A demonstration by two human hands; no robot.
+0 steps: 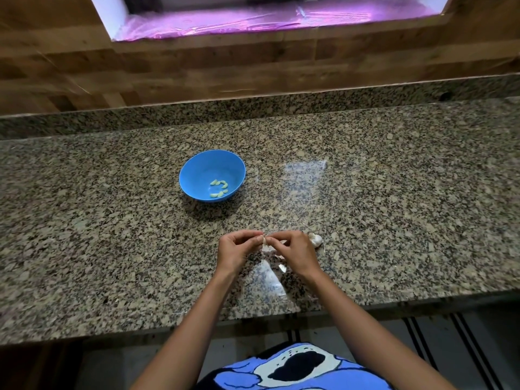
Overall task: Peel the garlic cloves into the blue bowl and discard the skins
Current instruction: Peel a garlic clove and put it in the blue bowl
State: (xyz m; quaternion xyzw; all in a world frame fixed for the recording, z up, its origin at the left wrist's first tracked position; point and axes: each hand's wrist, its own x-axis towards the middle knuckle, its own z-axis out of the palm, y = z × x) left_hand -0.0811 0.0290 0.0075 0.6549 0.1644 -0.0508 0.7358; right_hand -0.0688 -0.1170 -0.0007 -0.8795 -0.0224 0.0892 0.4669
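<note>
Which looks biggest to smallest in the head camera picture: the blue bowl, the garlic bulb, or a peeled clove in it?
Blue bowl
Garlic bulb, partly behind the right hand
Peeled clove; the bulb is nearer, so less sure

Peeled cloves (219,188) in blue bowl (197,168) (upright); clove (264,240) pinched.

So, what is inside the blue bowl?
A few peeled garlic cloves lie on the bottom of the blue bowl, toward its near side. No skins show there. The near inner wall is hidden by the rim.
</note>
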